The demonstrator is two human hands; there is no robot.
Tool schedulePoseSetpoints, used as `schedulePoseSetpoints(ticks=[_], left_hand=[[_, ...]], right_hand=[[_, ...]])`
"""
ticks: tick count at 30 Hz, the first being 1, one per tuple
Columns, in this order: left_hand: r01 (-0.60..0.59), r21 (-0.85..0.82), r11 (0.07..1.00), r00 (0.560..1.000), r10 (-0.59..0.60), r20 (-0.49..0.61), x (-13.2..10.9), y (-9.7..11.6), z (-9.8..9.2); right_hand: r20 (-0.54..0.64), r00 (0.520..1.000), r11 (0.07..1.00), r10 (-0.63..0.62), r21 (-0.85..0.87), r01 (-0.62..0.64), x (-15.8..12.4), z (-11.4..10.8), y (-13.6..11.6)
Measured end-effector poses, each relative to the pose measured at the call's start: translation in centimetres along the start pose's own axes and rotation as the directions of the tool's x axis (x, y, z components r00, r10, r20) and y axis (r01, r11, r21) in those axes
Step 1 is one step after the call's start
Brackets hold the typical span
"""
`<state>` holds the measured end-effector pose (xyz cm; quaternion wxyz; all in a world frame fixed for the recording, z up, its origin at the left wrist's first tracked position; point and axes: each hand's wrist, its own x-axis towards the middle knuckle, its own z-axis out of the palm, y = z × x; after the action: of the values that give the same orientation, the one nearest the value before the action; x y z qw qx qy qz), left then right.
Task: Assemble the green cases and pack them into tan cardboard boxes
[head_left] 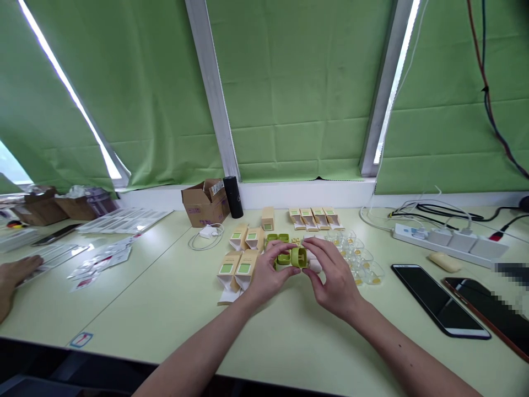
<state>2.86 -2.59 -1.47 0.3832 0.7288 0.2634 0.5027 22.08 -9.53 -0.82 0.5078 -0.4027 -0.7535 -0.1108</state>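
Note:
My left hand (268,275) is closed round a small olive-green cup-shaped plastic part (298,257), its open end turned to the right. The thumb and fingers of my right hand (333,275) close on the right rim of the same part. White rounded pieces (314,266) show behind my right fingers; whether they are touched I cannot tell. More green square parts (278,238) lie just beyond my left hand. Small yellow pieces (296,241) sit next to them. To the right are several clear plastic cups (356,255) with yellow bits in them.
Open kraft boxes (228,268) stand left of my hands, with more small boxes (316,216) at the back. A cardboard box (204,204) and black cylinder (233,197) are by the wall. Right: power strip (450,242), phone (438,298). Another person's hand (20,270) rests far left.

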Motion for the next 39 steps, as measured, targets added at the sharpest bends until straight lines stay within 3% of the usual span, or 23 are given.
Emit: schedulePoseSetpoints(ticks=[10,21,39], left_hand=[[-0.082,0.059,0.995,0.996,0.08,0.03,-0.3,0.5,0.0],[0.024,0.183,0.983,0.999,-0.031,0.031,-0.3,0.7,0.2],[0.112,0.106,0.988,0.994,-0.113,0.009,-0.1,0.6,0.4]], right_hand=[[0.051,0.989,0.983,0.141,0.114,-0.146,-0.7,0.8,0.4],[0.043,0.984,0.975,0.172,0.132,-0.176,-1.0,1.3,0.6],[0.059,0.977,0.967,0.204,0.141,-0.21,-1.0,1.4,0.3]])
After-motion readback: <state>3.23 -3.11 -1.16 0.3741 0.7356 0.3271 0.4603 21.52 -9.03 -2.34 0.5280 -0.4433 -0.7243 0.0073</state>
